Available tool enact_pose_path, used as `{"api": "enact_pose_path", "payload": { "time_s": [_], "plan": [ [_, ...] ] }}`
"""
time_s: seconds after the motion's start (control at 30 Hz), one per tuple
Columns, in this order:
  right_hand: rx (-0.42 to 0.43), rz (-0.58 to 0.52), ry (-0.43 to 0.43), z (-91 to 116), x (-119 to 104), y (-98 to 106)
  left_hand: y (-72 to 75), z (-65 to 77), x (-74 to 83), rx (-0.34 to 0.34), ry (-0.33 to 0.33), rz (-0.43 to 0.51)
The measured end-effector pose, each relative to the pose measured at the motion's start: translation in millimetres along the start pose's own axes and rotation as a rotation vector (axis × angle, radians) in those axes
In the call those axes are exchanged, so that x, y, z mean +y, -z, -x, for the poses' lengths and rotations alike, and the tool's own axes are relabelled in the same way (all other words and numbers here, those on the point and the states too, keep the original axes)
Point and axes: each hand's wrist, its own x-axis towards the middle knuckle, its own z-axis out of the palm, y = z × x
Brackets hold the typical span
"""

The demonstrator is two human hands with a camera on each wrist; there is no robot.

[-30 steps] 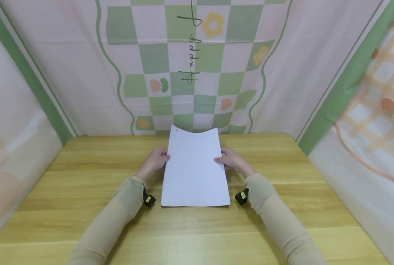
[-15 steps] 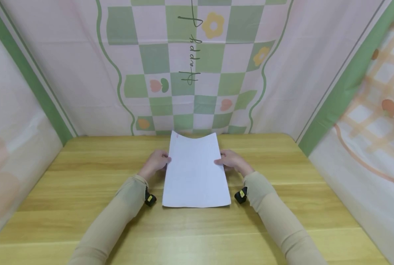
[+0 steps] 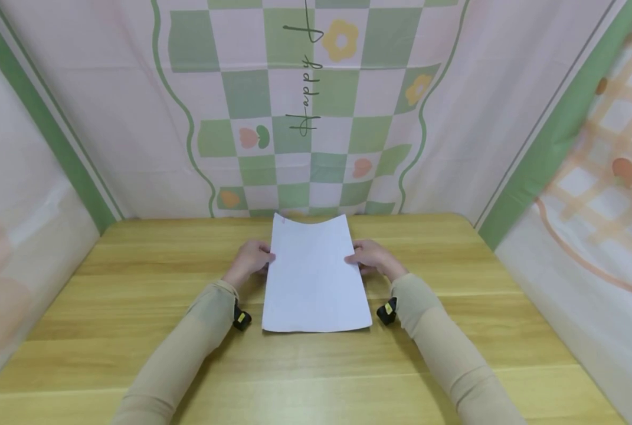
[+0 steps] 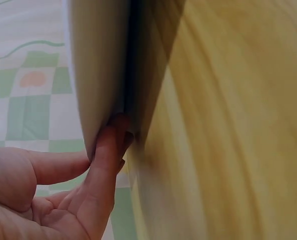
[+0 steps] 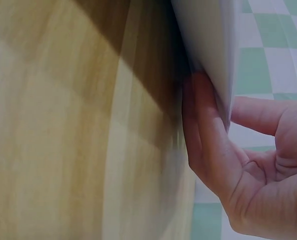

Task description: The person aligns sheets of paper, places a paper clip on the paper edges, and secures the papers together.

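Observation:
A blank-looking white sheet of paper is held up over the middle of the table, its far edge sagging between two raised corners. A small faint pinkish mark sits at its far left corner. My left hand pinches the left edge, thumb on top. On the opposite edge my right hand does likewise. Both wrist views show fingers under the paper and a gap between it and the wood. Whether several sheets lie together I cannot tell.
The wooden table spreads around the hands. A green-and-white checked curtain hangs right behind its far edge, with more printed cloth on both sides. Black wrist cameras sit near the paper's near corners.
The paper's far edge has dropped and come slightly nearer to me. Both hands have kept their grip and barely moved.

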Motion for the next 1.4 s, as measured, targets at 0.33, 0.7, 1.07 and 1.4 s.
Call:
{"api": "enact_pose_path", "payload": {
  "time_s": [0.33,0.7,1.07,1.4],
  "plan": [
    [0.010,-0.104,-0.006,1,6,3,1.3,5.9,2.7,0.034,0.025,0.044],
    [0.035,-0.138,-0.037,5,5,3,4.1,10.0,3.8,0.044,0.000,0.014],
    [0.065,-0.089,-0.050,5,4,2,5.0,11.0,2.4,0.055,0.003,-0.058],
    [0.110,-0.042,-0.057,8,4,5,7.4,14.4,3.2,0.040,0.015,-0.055]
  ]
}}
